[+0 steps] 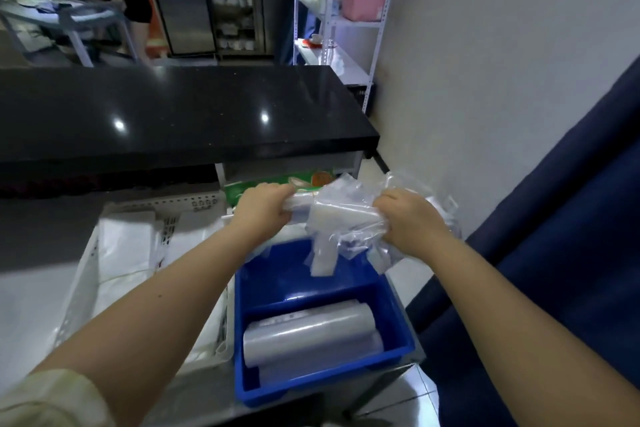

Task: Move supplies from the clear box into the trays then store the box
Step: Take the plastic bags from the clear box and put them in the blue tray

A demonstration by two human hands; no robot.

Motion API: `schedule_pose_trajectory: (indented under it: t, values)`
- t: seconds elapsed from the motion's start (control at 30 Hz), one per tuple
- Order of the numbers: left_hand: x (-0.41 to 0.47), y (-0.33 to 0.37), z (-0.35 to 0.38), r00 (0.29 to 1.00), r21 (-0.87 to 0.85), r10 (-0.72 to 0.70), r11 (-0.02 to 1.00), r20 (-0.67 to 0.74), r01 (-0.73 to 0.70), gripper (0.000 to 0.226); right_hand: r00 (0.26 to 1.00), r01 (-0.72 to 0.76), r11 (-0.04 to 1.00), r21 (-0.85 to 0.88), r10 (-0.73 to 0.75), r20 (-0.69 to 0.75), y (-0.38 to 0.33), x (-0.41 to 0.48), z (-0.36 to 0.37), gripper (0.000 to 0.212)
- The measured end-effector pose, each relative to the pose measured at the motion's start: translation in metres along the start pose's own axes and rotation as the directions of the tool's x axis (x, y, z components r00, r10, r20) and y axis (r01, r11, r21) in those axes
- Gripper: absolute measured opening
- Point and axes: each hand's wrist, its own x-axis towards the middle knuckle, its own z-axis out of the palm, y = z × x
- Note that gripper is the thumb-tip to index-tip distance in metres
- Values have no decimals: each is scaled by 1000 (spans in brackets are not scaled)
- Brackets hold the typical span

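My left hand (263,208) and my right hand (412,222) both grip a bundle of clear plastic bags (343,222), held above the far compartment of a blue tray (398,302). Loose ends of the bags hang down toward that compartment. The blue tray's near compartment holds a roll of clear plastic bags (311,333). A white perforated tray (83,274) with white packets lies left of the blue tray. The clear box (446,208) is mostly hidden behind the bundle and my right hand, at the far right.
A black glossy counter (173,114) runs across behind the trays. A green packet (277,184) sits under its edge. A dark blue curtain (571,218) hangs at the right. White shelves (343,21) stand by the wall. A person stands at the far left back.
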Motion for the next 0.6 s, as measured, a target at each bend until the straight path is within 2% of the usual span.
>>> schedule_pose_trajectory:
  t: [0.23, 0.37, 0.47, 0.6]
  values:
    - [-9, 42, 21, 979, -84, 99, 993, 178, -85, 27, 983, -167, 986, 3, 167, -78, 22, -22, -23, 15]
    - [-26, 44, 31, 959, -138, 72, 990, 274, -35, 35, 971, -206, 976, 75, 213, -104, 23, -31, -21, 15]
    - [-40, 39, 41, 941, -180, 61, 984, 332, -1, 39, 978, -195, 979, 55, 198, -63, 20, -32, -12, 21]
    - [-52, 31, 51, 908, -200, 43, 979, 417, 46, 32, 982, -177, 983, 50, 180, -56, 17, -30, -1, 25]
